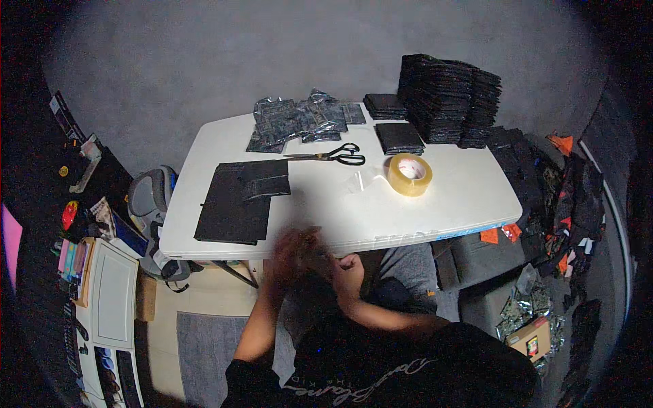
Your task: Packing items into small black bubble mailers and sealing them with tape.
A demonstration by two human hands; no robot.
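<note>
At the front edge of the white table (326, 209), my left hand (298, 250) is strongly blurred; whether it holds anything is not visible. Close by on the right, my right hand (349, 273) has curled fingers just below the edge, and what is in them cannot be made out. Left of my hands lies a flat black sheet or pouch (232, 209), with a smaller shiny black plastic piece (265, 178) over its upper right. Behind them rest black-handled scissors (326, 154), their blades pointing left. A roll of clear packing tape (409, 175) sits to the right.
Printed grey plastic packets (296, 120) lie at the back. Tall stacks of folded black packs (444, 99) stand at the back right, near two low piles (399, 137). A small clear bag (358, 182) lies mid-table. A grey couch (490, 260) is at right, a white cabinet (115, 290) at left.
</note>
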